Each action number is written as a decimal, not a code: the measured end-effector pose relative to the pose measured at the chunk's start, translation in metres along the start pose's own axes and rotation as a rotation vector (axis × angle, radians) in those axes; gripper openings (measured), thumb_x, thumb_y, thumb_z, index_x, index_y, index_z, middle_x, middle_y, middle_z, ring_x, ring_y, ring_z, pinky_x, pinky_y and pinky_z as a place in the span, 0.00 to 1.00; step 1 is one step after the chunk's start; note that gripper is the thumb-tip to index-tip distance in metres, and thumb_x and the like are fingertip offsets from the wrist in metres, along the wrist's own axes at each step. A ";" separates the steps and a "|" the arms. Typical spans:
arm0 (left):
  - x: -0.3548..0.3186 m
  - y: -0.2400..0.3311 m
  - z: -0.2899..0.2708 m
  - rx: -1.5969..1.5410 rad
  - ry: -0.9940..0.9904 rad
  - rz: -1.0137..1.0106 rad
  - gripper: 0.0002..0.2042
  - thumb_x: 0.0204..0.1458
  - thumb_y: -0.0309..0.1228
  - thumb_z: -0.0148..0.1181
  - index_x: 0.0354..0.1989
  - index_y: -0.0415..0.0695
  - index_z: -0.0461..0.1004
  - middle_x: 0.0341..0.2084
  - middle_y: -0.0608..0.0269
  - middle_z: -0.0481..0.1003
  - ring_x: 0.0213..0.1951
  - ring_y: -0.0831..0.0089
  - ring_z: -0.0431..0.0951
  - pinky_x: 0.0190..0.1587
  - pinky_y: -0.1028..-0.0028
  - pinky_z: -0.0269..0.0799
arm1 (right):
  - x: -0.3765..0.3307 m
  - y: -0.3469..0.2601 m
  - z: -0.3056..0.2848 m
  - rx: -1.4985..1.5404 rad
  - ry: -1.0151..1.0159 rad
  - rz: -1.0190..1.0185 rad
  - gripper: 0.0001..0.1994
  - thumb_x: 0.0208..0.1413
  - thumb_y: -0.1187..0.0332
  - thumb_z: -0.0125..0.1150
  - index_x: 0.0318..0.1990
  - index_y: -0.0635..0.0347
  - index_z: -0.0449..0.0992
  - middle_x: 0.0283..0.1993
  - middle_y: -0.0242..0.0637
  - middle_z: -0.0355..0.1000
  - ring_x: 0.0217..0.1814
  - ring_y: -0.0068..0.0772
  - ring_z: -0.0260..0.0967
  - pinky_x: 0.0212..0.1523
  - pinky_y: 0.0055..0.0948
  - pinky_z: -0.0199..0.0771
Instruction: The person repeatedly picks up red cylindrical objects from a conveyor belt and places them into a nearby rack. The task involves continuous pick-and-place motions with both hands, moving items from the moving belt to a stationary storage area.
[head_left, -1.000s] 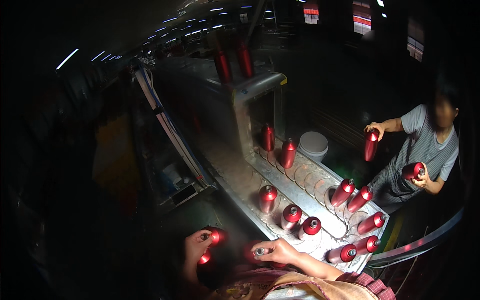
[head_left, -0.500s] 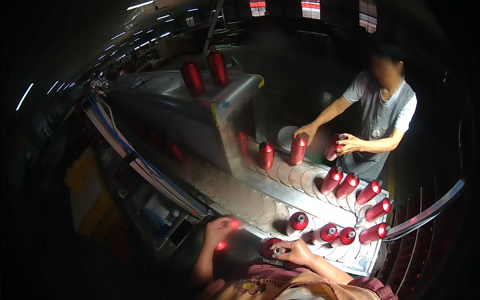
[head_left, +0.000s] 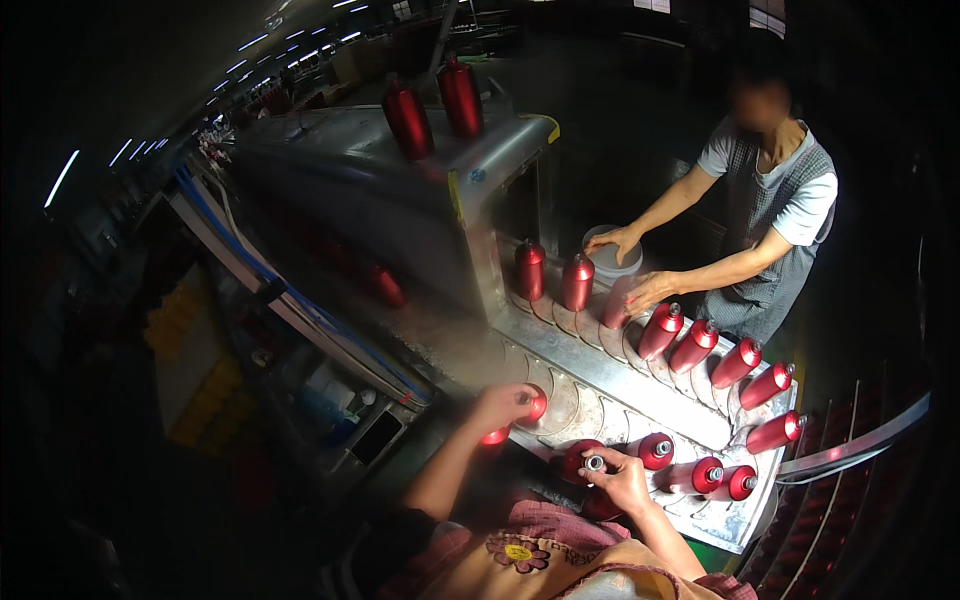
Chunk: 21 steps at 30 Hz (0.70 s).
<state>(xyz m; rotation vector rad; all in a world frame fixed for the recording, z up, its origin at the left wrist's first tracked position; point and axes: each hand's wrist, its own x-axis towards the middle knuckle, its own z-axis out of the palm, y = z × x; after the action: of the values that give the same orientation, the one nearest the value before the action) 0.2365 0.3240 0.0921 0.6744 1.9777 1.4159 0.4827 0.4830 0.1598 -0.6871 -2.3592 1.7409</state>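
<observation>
- Left hand (head_left: 505,403) has moved up and rightward since the earlier frame, reaching the near side of the conveyor (head_left: 645,393); one co-worker's hand (head_left: 617,241) has come off a bottle.
- At the frame's centre, the left fingers curl with their tips against a red bottle (head_left: 538,405); the hand covers much of it, so its long axis cannot be told.
- Lower and further right, the right hand (head_left: 624,482) pinches the silver neck (head_left: 594,463) of a second bottle (head_left: 574,461) between thumb and fingers; that neck points up toward the camera, its body foreshortened.
- Lower right, three near-side bottles (head_left: 654,451) stand on the conveyor, necks up and rightward.
- Right of centre, five far-side bottles (head_left: 693,350) slant toward the upper right in the frame, necks uppermost.
- The co-worker's other hand (head_left: 651,289) touches a blurred bottle (head_left: 614,306).
</observation>
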 end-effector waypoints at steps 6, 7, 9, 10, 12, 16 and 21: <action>0.010 0.022 0.013 0.181 -0.100 -0.039 0.14 0.46 0.32 0.68 0.42 0.46 0.82 0.22 0.66 0.78 0.25 0.82 0.72 0.30 0.76 0.70 | 0.011 -0.001 -0.015 -0.094 0.037 0.225 0.16 0.47 0.69 0.73 0.45 0.58 0.82 0.35 0.33 0.80 0.30 0.19 0.69 0.37 0.24 0.75; 0.016 0.030 0.011 0.120 -0.145 -0.010 0.13 0.46 0.32 0.68 0.42 0.46 0.82 0.22 0.65 0.78 0.24 0.82 0.72 0.31 0.76 0.70 | 0.017 -0.001 -0.016 0.053 0.067 0.188 0.16 0.48 0.70 0.72 0.46 0.58 0.82 0.29 0.29 0.76 0.28 0.17 0.66 0.33 0.24 0.73; 0.024 0.045 0.010 0.102 -0.101 0.042 0.10 0.50 0.26 0.68 0.41 0.42 0.81 0.18 0.74 0.73 0.20 0.89 0.68 0.22 0.83 0.62 | 0.026 -0.001 -0.022 0.052 0.121 0.021 0.17 0.48 0.68 0.72 0.48 0.55 0.82 0.23 0.25 0.66 0.26 0.17 0.60 0.30 0.23 0.68; 0.033 0.052 0.010 0.068 -0.119 0.011 0.10 0.50 0.25 0.67 0.42 0.43 0.80 0.15 0.77 0.68 0.16 0.89 0.62 0.18 0.82 0.55 | 0.031 0.000 -0.027 0.093 0.095 -0.002 0.17 0.48 0.66 0.71 0.48 0.55 0.82 0.25 0.29 0.71 0.27 0.18 0.63 0.33 0.24 0.71; 0.040 0.061 0.013 0.145 -0.189 0.004 0.10 0.51 0.25 0.67 0.42 0.43 0.80 0.14 0.78 0.66 0.15 0.88 0.60 0.17 0.81 0.51 | 0.040 0.003 -0.032 -0.063 0.097 -0.020 0.17 0.49 0.65 0.70 0.49 0.55 0.81 0.29 0.37 0.76 0.28 0.22 0.68 0.36 0.27 0.73; 0.051 0.074 0.021 0.131 -0.228 -0.026 0.09 0.51 0.24 0.66 0.42 0.42 0.80 0.13 0.78 0.65 0.14 0.89 0.59 0.16 0.81 0.50 | 0.051 0.006 -0.038 -0.018 0.125 -0.023 0.18 0.50 0.67 0.69 0.50 0.57 0.80 0.35 0.43 0.79 0.31 0.26 0.72 0.39 0.29 0.75; 0.056 0.094 0.027 0.204 -0.274 -0.040 0.09 0.51 0.24 0.67 0.41 0.42 0.80 0.13 0.77 0.66 0.13 0.89 0.60 0.15 0.81 0.49 | 0.048 -0.011 -0.046 0.018 0.086 0.036 0.15 0.52 0.66 0.66 0.49 0.53 0.80 0.36 0.35 0.78 0.30 0.24 0.71 0.36 0.28 0.74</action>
<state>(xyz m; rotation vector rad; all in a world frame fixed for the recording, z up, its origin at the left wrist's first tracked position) 0.2232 0.4089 0.1647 0.8650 1.9186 1.0439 0.4536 0.5416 0.1773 -0.7890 -2.2863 1.7082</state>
